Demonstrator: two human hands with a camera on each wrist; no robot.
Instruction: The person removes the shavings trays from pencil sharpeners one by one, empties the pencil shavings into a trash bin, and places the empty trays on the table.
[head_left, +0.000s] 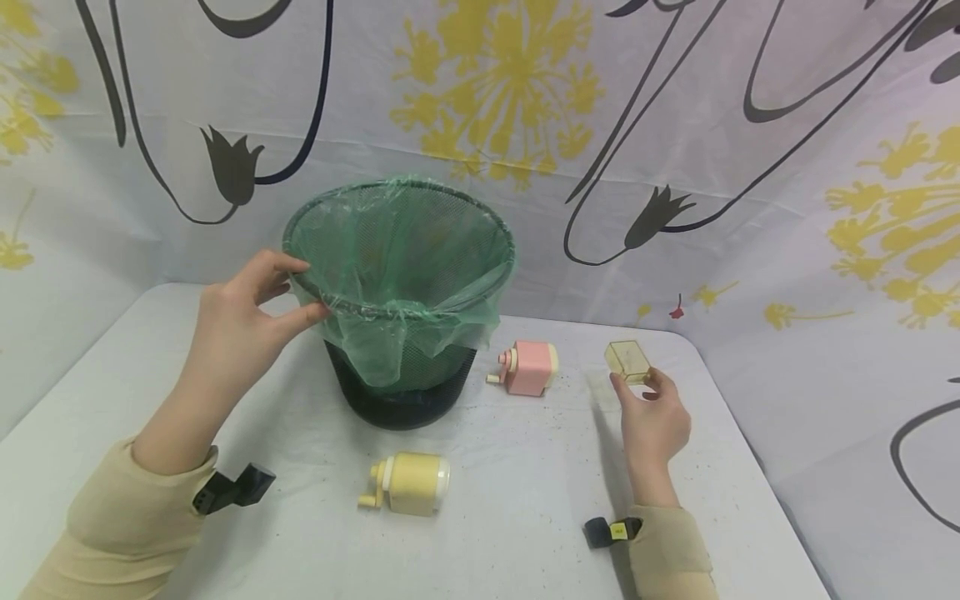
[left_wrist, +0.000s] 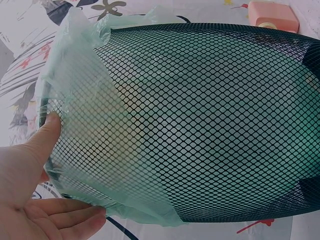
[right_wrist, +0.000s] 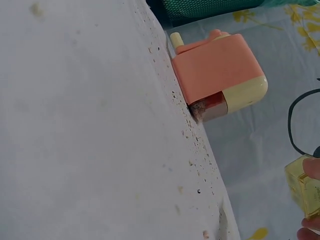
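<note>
My left hand (head_left: 251,308) grips the rim of a black mesh waste bin (head_left: 397,408) on the left of the table. A thin green bag (head_left: 375,350) lines the bin and folds over its rim. In the left wrist view the thumb (left_wrist: 47,132) lies against the mesh near the rim, with the other fingers lower along it. Over the table's right side, my right hand (head_left: 656,425) pinches a small clear yellow shavings drawer (head_left: 628,361) between thumb and fingers. Its contents cannot be made out. The right wrist view cuts this hand off at the edge.
A pink crank pencil sharpener (head_left: 531,367) stands right of the bin; its clear drawer (right_wrist: 209,107) holds dark shavings. Nearer the front lies a yellow crank sharpener (head_left: 415,483). Dark specks dot the white table (head_left: 517,517). A patterned cloth (head_left: 525,250) hangs behind.
</note>
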